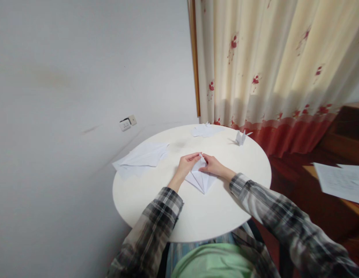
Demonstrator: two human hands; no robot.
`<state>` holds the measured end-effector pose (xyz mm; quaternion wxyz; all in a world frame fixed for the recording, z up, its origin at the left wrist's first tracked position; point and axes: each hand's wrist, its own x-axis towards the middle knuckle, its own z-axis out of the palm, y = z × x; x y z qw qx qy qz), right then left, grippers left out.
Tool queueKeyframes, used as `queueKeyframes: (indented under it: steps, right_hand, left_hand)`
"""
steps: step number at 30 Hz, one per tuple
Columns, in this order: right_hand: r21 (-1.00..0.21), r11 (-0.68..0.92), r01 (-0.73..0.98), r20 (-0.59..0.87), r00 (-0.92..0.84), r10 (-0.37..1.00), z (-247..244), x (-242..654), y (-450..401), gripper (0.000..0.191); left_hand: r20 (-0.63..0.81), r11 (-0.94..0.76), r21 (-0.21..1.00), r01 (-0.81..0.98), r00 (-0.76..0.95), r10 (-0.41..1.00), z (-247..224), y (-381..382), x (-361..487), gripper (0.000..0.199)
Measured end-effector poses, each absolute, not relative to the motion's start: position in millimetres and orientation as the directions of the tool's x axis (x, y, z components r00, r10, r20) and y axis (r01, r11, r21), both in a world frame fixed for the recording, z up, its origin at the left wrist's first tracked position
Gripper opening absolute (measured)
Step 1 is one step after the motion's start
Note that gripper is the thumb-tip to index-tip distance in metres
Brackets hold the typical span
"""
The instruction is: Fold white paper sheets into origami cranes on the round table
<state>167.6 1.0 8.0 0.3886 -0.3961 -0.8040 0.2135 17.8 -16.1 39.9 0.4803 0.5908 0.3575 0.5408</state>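
Observation:
A folded white paper (201, 180) lies on the round white table (193, 220) in front of me, its pointed end toward my body and crease lines running down it. My left hand (186, 164) pinches the paper's far tip from the left side. From the right, my right hand (211, 164) grips the same tip, with its thumb lower on the paper. The fingertips of both hands nearly meet at the top of the fold.
White sheets (141, 156) are stacked at the table's left. More paper (206, 130) lies at the far edge. A folded paper crane (241, 138) stands at the far right. Beyond are a curtain (248, 58), a wall socket (125, 124) and papers (339, 181) on furniture at right.

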Motion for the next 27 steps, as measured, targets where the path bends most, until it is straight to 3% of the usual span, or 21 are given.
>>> queueKeyframes:
  steps: [6,14,22,27]
  right_hand:
    - [-0.652,0.585,0.483,0.454,-0.369,0.811,12,167,0,0.047]
    - [-0.592,0.603,0.536,0.495,-0.348,0.796,15,162,-2,0.041]
    - [-0.54,0.575,0.615,0.507,-0.308,0.805,19,157,-8,0.031]
    - [-0.464,0.582,0.668,0.548,-0.299,0.781,22,153,-14,0.028]
  left_hand:
    - [0.395,-0.408,0.91,0.073,0.141,0.908,39,-15,16,0.028]
    - [0.636,-0.621,0.683,0.385,0.103,0.764,41,-23,19,0.021]
    - [0.677,-0.628,0.652,0.426,0.046,0.734,41,-29,22,0.018]
    - [0.722,-0.616,0.56,0.554,0.038,0.691,42,-33,25,0.019]
